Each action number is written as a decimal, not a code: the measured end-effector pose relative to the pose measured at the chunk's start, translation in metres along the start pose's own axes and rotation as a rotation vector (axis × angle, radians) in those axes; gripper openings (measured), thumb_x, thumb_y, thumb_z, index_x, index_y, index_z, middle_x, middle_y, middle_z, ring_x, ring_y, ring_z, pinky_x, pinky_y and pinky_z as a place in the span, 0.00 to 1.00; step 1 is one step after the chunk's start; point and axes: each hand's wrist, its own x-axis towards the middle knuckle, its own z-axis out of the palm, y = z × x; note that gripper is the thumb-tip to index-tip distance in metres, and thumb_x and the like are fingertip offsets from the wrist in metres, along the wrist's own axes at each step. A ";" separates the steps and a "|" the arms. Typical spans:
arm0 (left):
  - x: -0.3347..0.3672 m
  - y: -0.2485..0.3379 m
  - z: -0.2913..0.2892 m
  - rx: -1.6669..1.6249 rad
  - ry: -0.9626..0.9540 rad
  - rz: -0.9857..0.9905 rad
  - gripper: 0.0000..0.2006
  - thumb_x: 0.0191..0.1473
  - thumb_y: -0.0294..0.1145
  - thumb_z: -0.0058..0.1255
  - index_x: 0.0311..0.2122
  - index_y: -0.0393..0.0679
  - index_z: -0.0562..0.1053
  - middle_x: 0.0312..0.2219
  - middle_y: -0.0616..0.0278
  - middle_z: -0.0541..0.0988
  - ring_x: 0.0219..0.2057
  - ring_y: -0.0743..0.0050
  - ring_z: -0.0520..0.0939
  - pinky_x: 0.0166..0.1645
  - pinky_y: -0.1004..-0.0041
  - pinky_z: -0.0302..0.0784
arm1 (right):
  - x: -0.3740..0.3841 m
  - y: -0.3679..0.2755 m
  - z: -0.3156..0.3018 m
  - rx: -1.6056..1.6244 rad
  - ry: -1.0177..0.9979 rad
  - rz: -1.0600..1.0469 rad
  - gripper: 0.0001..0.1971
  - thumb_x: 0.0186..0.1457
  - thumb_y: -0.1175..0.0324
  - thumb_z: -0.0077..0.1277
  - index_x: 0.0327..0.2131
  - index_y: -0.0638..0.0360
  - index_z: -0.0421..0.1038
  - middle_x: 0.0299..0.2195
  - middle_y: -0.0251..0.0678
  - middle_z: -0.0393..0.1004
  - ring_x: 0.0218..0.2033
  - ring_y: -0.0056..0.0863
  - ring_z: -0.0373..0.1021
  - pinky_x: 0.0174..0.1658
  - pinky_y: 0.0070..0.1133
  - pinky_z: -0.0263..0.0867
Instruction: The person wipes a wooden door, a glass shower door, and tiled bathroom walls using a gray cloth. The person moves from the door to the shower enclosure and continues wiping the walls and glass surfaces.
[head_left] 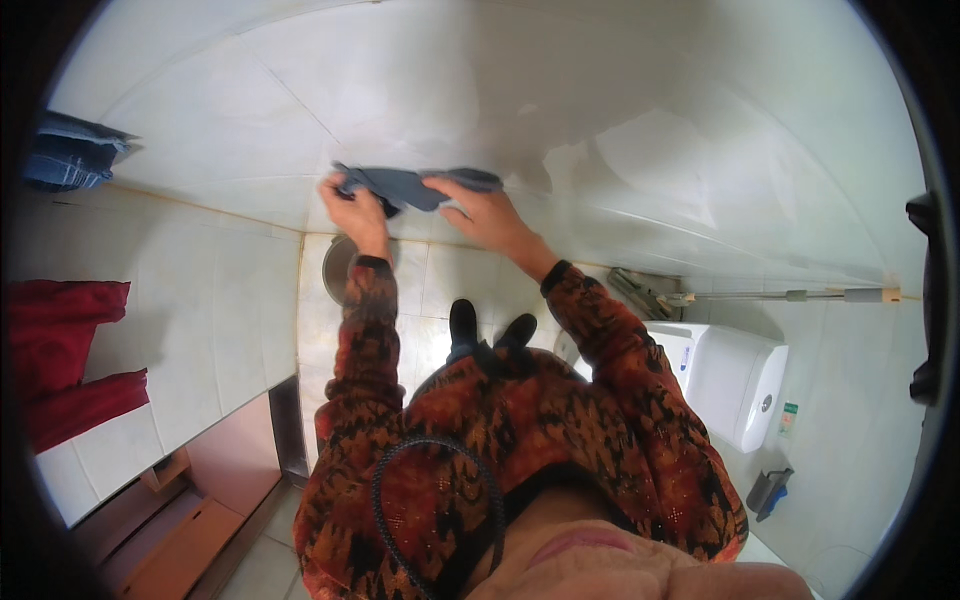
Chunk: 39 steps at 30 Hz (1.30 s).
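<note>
A grey-blue cloth (pixel 403 186) stretches between my two hands, in front of the pale tiled wall (pixel 400 95). Whether it touches the wall I cannot tell. My left hand (pixel 358 218) grips its left end, where the fabric bunches up darker around the fingers. Farther right, my right hand (pixel 487 214) has its fingers over the cloth near the right end, with the thumb underneath. A darker, rounded part of the cloth reaches past the right fingers. The underside of the cloth is partly hidden by my hands.
A round bin (pixel 338 268) stands on the floor below my left forearm. On the right, a flat mop (pixel 640 292) lies along the wall near a white appliance (pixel 735 375). Blue denim (pixel 75 160) and a red garment (pixel 65 350) hang left, above an orange-brown cabinet (pixel 225 465).
</note>
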 end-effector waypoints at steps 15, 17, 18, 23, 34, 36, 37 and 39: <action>0.132 0.250 0.001 -0.244 0.248 0.844 0.10 0.45 0.23 0.51 0.34 0.31 0.69 0.28 0.56 0.75 0.27 0.75 0.75 0.35 0.79 0.72 | 0.033 -0.122 -0.097 0.164 0.399 -0.410 0.24 0.48 0.81 0.47 0.51 0.64 0.60 0.47 0.40 0.66 0.44 0.24 0.66 0.46 0.19 0.62; 0.139 0.291 0.012 -0.170 0.314 1.020 0.08 0.43 0.19 0.48 0.33 0.35 0.69 0.26 0.61 0.74 0.23 0.80 0.73 0.28 0.81 0.69 | 0.039 -0.134 -0.108 0.138 0.481 -0.489 0.24 0.50 0.84 0.44 0.52 0.70 0.55 0.44 0.46 0.67 0.43 0.28 0.68 0.47 0.21 0.62; 0.129 0.298 0.023 -0.165 0.285 1.073 0.08 0.43 0.18 0.46 0.32 0.35 0.69 0.26 0.61 0.74 0.24 0.82 0.72 0.28 0.82 0.68 | 0.038 -0.134 -0.109 0.119 0.497 -0.485 0.24 0.50 0.84 0.43 0.52 0.70 0.55 0.44 0.47 0.67 0.43 0.29 0.68 0.47 0.20 0.62; 0.067 0.273 0.046 -0.088 0.073 1.183 0.12 0.35 0.24 0.51 0.30 0.47 0.72 0.22 0.64 0.71 0.22 0.67 0.70 0.28 0.72 0.62 | 0.004 -0.083 -0.082 0.004 0.663 -0.260 0.17 0.41 0.81 0.48 0.40 0.66 0.67 0.31 0.40 0.71 0.33 0.28 0.68 0.34 0.20 0.64; -0.035 0.180 0.051 -0.076 -0.602 0.824 0.13 0.33 0.20 0.52 0.30 0.46 0.73 0.19 0.63 0.70 0.20 0.63 0.72 0.24 0.70 0.66 | -0.065 -0.007 -0.048 0.020 0.634 0.200 0.11 0.40 0.80 0.46 0.32 0.64 0.68 0.27 0.41 0.72 0.27 0.33 0.70 0.32 0.22 0.64; -0.032 0.197 0.052 -0.208 -0.636 0.720 0.13 0.34 0.19 0.51 0.31 0.46 0.73 0.21 0.61 0.73 0.21 0.62 0.74 0.25 0.71 0.70 | -0.066 -0.030 -0.075 -0.145 0.791 0.124 0.14 0.38 0.81 0.44 0.34 0.64 0.70 0.29 0.42 0.73 0.31 0.32 0.72 0.37 0.21 0.65; -0.027 0.211 0.057 -0.301 -0.553 0.782 0.13 0.36 0.19 0.52 0.32 0.46 0.72 0.20 0.60 0.72 0.20 0.62 0.74 0.22 0.71 0.69 | -0.065 -0.044 -0.094 -0.247 0.873 0.048 0.16 0.37 0.82 0.43 0.35 0.64 0.70 0.30 0.41 0.74 0.32 0.32 0.72 0.38 0.21 0.65; -0.009 0.244 0.064 -0.436 -0.429 0.847 0.15 0.35 0.18 0.51 0.33 0.45 0.73 0.22 0.60 0.73 0.19 0.62 0.74 0.23 0.72 0.69 | -0.055 -0.074 -0.129 -0.351 1.062 -0.125 0.18 0.40 0.85 0.37 0.37 0.66 0.70 0.36 0.36 0.73 0.39 0.25 0.68 0.43 0.18 0.62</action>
